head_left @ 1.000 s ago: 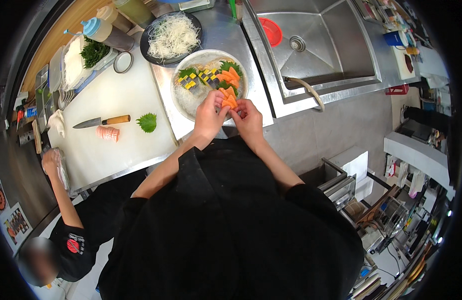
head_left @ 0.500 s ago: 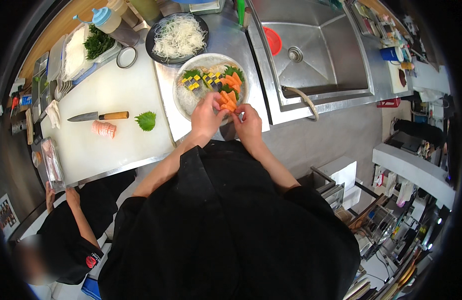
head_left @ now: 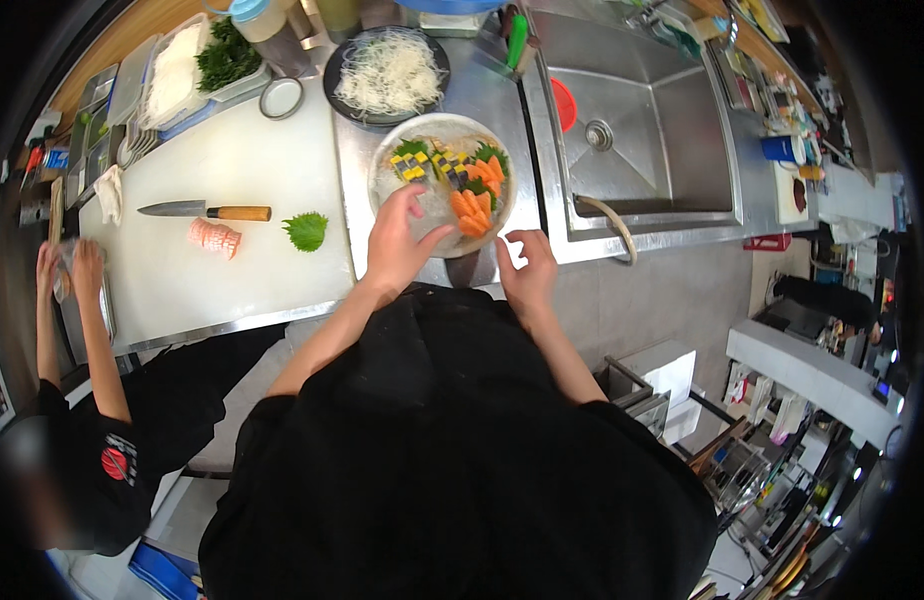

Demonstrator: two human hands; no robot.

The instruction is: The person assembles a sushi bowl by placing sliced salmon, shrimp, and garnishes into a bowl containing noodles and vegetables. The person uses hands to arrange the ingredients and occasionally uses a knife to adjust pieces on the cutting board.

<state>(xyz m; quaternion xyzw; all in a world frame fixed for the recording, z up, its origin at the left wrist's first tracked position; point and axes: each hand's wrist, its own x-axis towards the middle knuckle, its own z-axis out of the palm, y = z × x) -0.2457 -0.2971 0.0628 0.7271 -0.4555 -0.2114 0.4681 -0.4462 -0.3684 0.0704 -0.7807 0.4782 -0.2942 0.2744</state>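
A round pale plate sits on the steel counter in front of me. It bears green leaves, yellow-and-dark checkered pieces and fanned orange fish slices, likely salmon. At the plate's near left edge, my left hand is open, thumb and fingers apart and nothing in them. My right hand is beside the near right rim, fingers bent but parted from the thumb, also empty. On the white cutting board to the left lie a wooden-handled knife, a scored pink fish piece and a serrated green leaf.
Behind the plate stands a black bowl of white shreds. A steel sink with a red bowl is at right. Tubs of greens and squeeze bottles line the back left. A co-worker's hands are at the board's left end.
Both hands have drawn apart from the orange slices, which now lie uncovered on the plate. My view has shifted slightly. The co-worker's hands have moved up along the board's left end.
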